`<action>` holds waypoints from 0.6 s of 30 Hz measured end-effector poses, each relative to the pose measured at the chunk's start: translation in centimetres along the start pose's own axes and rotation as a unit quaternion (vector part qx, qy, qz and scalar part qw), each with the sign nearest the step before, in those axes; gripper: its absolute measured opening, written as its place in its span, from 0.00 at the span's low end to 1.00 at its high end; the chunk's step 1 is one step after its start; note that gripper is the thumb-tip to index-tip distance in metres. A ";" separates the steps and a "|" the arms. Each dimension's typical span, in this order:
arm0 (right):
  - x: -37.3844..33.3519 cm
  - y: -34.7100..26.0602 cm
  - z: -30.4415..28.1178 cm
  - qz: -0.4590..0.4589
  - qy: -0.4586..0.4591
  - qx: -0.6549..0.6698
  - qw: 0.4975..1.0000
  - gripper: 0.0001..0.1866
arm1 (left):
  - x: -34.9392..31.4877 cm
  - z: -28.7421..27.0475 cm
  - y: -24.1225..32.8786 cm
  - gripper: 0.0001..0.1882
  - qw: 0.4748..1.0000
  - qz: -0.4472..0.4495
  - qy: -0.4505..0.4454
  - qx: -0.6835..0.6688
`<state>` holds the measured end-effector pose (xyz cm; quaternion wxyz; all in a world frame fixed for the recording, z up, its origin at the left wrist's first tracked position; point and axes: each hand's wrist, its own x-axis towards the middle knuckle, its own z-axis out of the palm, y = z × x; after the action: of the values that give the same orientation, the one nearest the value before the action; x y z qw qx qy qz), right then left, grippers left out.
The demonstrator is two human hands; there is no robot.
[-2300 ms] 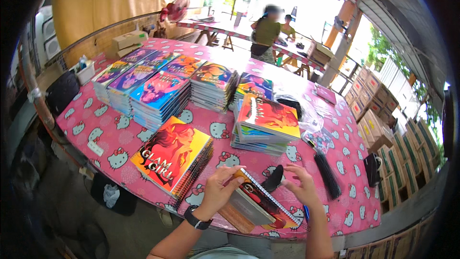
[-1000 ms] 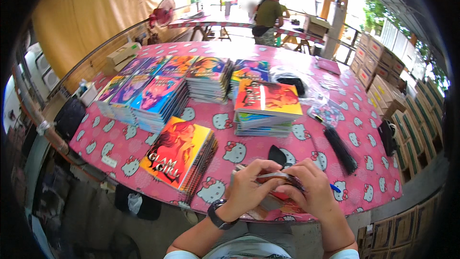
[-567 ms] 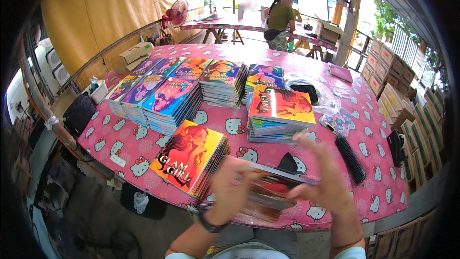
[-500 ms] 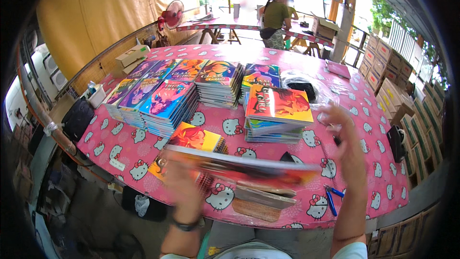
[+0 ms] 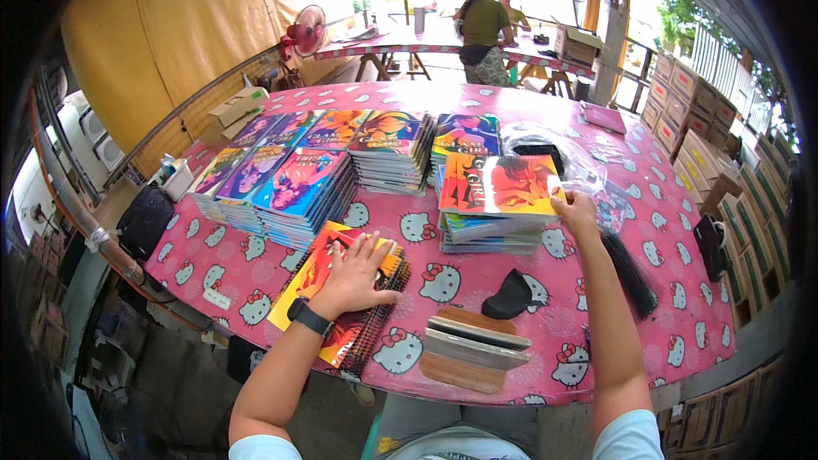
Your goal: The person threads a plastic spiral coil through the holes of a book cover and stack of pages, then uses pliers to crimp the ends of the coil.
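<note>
My left hand lies flat, fingers spread, on a near stack of spiral notebooks with orange and yellow covers; their dark coils face right. My right hand pinches the right edge of the top notebook, orange-red and yellow, on a second pile. Beneath it is a stack of notebooks with page edges showing. Right of my forearm lies a bundle of thin black coils. In front of me stands a wooden block with a grey slotted holder, beside a black curved piece.
Several tall notebook stacks fill the left-centre of the pink patterned table. Clear plastic wrapping lies behind the right pile. Cartons are stacked at the right. Two people are at a far table, near a red fan.
A notebook was blurred in front of me by my left hand, with my right hand raised. Now my left hand rests on the near stack and my right grips the right pile's top notebook.
</note>
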<state>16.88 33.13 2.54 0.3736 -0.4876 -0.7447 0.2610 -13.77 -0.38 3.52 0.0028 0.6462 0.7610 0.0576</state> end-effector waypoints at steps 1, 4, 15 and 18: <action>-0.7 -0.6 -0.1 -0.051 0.043 -0.028 0.997 0.13 | -0.1 0.4 -0.2 0.53 1.000 -0.011 0.002 -0.007; -4.7 -4.8 -2.3 -0.071 0.075 0.176 0.979 0.09 | 0.7 -0.3 0.3 0.48 0.999 -0.041 0.001 -0.022; -25.8 -8.6 -4.5 -0.114 0.055 0.413 0.902 0.13 | -0.4 -4.5 4.3 0.50 0.694 0.111 -0.063 -0.708; -27.6 -7.4 -3.7 -0.085 0.063 0.448 0.888 0.15 | -3.5 -4.0 6.9 0.51 0.572 0.104 -0.070 -0.811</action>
<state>22.74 4.87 1.97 0.6187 -0.2188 -0.5621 0.5033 -6.77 -3.03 7.85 0.5723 0.4506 0.3214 0.6051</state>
